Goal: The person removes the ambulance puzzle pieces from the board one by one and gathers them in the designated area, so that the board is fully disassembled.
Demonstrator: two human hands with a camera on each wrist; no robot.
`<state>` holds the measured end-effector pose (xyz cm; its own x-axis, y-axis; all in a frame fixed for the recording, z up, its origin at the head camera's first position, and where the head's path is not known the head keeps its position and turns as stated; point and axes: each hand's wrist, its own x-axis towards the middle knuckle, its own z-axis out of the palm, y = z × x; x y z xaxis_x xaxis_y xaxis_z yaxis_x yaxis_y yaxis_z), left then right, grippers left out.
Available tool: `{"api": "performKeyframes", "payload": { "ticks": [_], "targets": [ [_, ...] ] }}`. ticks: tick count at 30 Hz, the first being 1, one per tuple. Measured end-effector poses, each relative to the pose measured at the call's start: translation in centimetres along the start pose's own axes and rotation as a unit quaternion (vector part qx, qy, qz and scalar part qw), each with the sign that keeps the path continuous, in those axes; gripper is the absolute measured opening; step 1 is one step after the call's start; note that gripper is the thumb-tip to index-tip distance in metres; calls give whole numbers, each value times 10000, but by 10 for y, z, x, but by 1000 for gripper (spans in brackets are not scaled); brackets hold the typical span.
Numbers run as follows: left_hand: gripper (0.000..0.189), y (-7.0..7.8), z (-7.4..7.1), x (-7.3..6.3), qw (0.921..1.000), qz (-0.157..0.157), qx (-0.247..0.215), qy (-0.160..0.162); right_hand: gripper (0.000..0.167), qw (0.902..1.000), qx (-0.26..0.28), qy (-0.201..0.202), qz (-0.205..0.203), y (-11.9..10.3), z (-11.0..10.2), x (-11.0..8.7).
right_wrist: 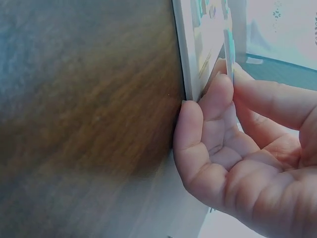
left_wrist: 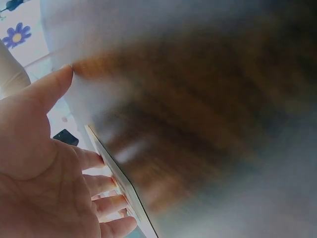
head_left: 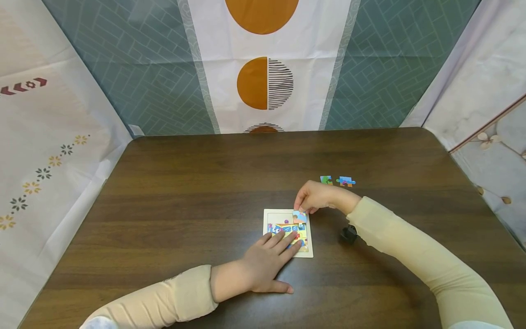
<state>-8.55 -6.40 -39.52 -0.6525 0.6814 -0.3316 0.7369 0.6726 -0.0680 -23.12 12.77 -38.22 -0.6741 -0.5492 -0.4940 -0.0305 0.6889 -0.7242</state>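
A jigsaw puzzle (head_left: 305, 233) in a pale square frame tray (head_left: 310, 246) lies on the table, its lower part filled with colourful pieces. My left hand (head_left: 269, 260) rests with spread, straight fingers over the tray's lower left side and the pieces there. At the tray's upper right corner my right hand (head_left: 318, 195) pinches a puzzle piece (head_left: 299, 216), blue and pinkish, between thumb and fingers. In the right wrist view that piece (right_wrist: 229, 54) stands slightly above the tray (right_wrist: 186, 54). The left wrist view shows the left fingertips on the tray's edge (left_wrist: 131, 191).
Two loose puzzle pieces, one green and blue (head_left: 326, 180) and one mostly blue (head_left: 346, 181), lie beyond the right hand. A small black device (head_left: 349, 234) is at the right wrist. The brown table (head_left: 185, 192) ends at a patterned curtain (head_left: 164, 91).
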Motion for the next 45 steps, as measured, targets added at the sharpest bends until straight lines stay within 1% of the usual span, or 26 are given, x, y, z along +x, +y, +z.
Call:
{"api": "performKeyframes", "payload": {
  "ticks": [3,7,12,16,22,28,32,45],
  "targets": [
    [90,0,0,0,10000,-2,10,23,13,10000,48,6,9,1,0,0],
    [90,0,-1,-1,10000,-15,-7,49,14,9998,160,20,-94,2,-1,-2],
    [89,0,-1,-1,10000,-23,-15,40,14,9993,257,150,-214,3,-4,-8],
    [88,0,-2,-1,10000,-35,-17,27,14,9990,272,254,-231,4,-8,-14],
    [88,0,-1,-1,9999,-33,-14,101,14,9972,651,319,-201,6,-14,-24],
    [88,0,0,-2,9998,0,-45,175,17,9932,1076,374,-249,16,-17,-33],
    [87,0,-1,-3,9999,-16,-64,151,20,9908,1206,478,-381,23,-21,-43],
    [85,-1,-1,-3,9998,22,-108,176,30,9825,1423,1089,-512,47,-38,-73]
  ]
}}
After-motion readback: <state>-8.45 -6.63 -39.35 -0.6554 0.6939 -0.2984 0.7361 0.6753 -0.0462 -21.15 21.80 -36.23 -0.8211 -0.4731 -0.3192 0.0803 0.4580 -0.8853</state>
